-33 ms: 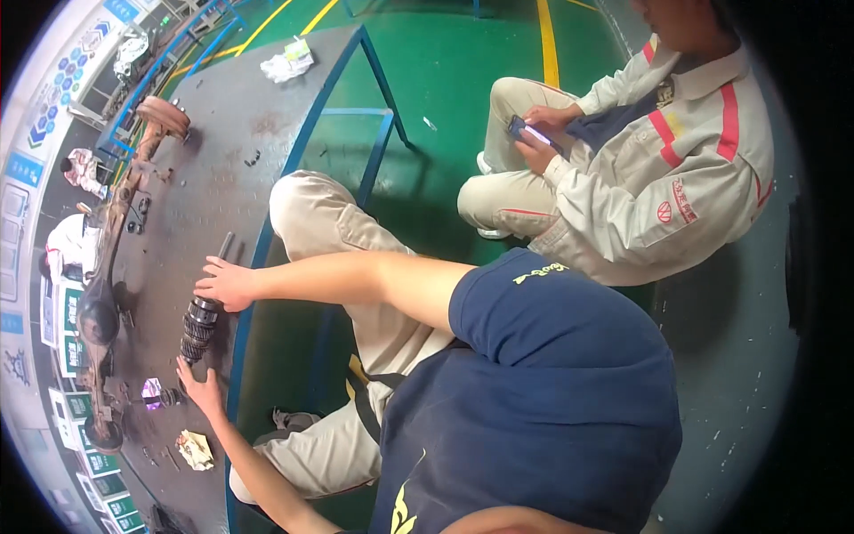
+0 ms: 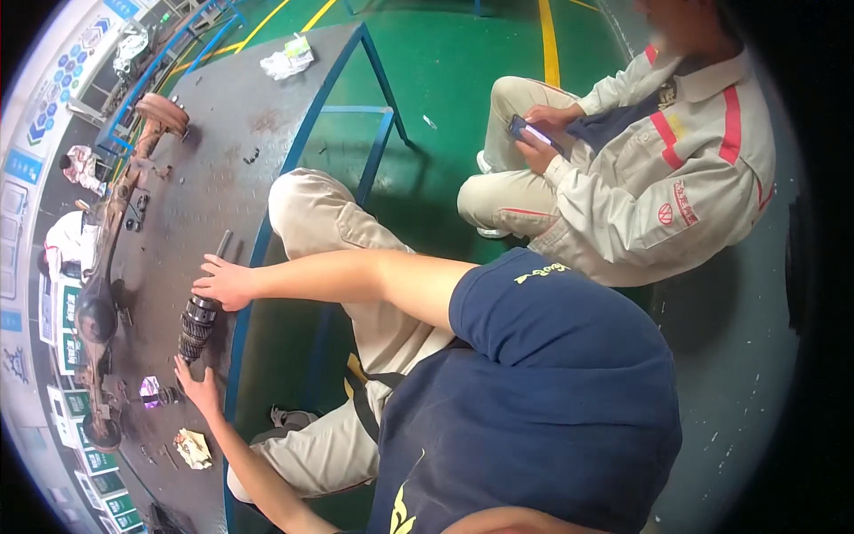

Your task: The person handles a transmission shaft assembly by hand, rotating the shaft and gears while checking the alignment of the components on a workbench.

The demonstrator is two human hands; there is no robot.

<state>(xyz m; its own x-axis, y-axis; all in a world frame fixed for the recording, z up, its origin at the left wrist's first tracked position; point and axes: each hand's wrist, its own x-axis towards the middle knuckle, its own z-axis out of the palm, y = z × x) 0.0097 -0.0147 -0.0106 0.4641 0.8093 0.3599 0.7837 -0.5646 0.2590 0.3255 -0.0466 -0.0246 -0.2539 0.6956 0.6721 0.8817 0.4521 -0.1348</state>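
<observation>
On the metal table (image 2: 267,142), a dark transmission gear shaft (image 2: 197,325) with several stacked gears lies near the edge. My right hand (image 2: 227,283), the upper one in the picture, is closed over its upper part, and a thin bare end of the shaft sticks out beyond the fingers. At the lower end of the gears is my left hand (image 2: 200,392). Its index finger and thumb are spread, with the fingertip at the shaft's end. The palm-side contact of the right hand is hidden.
A rusty axle (image 2: 96,320) lies along the table's far side. A purple-and-white piece (image 2: 149,392), a crumpled yellowish wrapper (image 2: 193,449) and white packaging (image 2: 287,60) are on the tabletop. Beside me sits a person in a light uniform (image 2: 640,169), holding a phone (image 2: 520,127).
</observation>
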